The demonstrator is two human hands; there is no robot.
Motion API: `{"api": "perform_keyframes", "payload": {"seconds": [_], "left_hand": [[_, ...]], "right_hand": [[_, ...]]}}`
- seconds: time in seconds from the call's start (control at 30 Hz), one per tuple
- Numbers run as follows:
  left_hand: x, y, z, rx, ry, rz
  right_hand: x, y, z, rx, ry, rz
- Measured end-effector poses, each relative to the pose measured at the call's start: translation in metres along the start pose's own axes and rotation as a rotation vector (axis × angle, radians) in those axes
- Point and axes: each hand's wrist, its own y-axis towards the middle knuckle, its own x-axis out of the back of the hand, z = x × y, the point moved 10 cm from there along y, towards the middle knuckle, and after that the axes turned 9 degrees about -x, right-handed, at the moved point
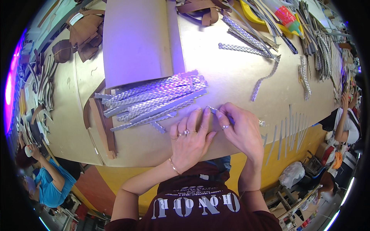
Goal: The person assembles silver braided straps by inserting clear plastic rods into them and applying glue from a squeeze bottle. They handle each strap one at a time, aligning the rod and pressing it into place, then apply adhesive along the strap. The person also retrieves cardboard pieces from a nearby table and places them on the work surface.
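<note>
My left hand [190, 140] lies palm down on the table with its fingers stretched out, the fingertips pressing at the end of a small silver strip [211, 109]. On the other side of that strip my right hand [242, 129] has its fingers curled in and pinches it; most of the strip is hidden beneath the fingers. Just beyond my left hand lies a pile of silver braided straps [154, 98], along with some flat strips. A loose short strip [158, 127] sits at the pile's near side.
Brown strips [101, 123] border the pile on the left, and a large tan sheet [135, 42] lies behind it. Thin grey strips [286, 133] hang over the table's near right edge. More braids [266, 73] and a yellow tray [252, 13] are at the far right. Other people work at both sides.
</note>
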Motion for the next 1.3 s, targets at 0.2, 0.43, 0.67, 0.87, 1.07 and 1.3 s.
{"api": "perform_keyframes", "payload": {"seconds": [0.2, 0.43, 0.67, 0.87, 1.07, 1.3], "left_hand": [[-0.002, 0.001, -0.004, -0.02, 0.096, 0.03], [-0.002, 0.002, -0.021, -0.103, 0.386, 0.041], [-0.001, 0.005, -0.015, -0.064, 0.25, 0.065], [0.009, 0.006, -0.015, -0.102, 0.069, -0.007], [-0.013, -0.004, -0.014, -0.062, 0.007, 0.155], [-0.019, -0.007, -0.017, -0.081, 0.125, 0.157]], "right_hand": [[0.001, -0.002, 0.0, 0.026, -0.023, -0.038], [0.002, -0.005, -0.009, 0.024, 0.066, -0.03], [0.001, 0.002, -0.011, 0.008, 0.012, -0.039], [0.002, 0.004, -0.01, -0.003, 0.007, -0.055], [-0.002, 0.002, -0.016, -0.02, 0.032, -0.032], [-0.005, 0.003, -0.032, -0.082, 0.518, 0.164]]}}
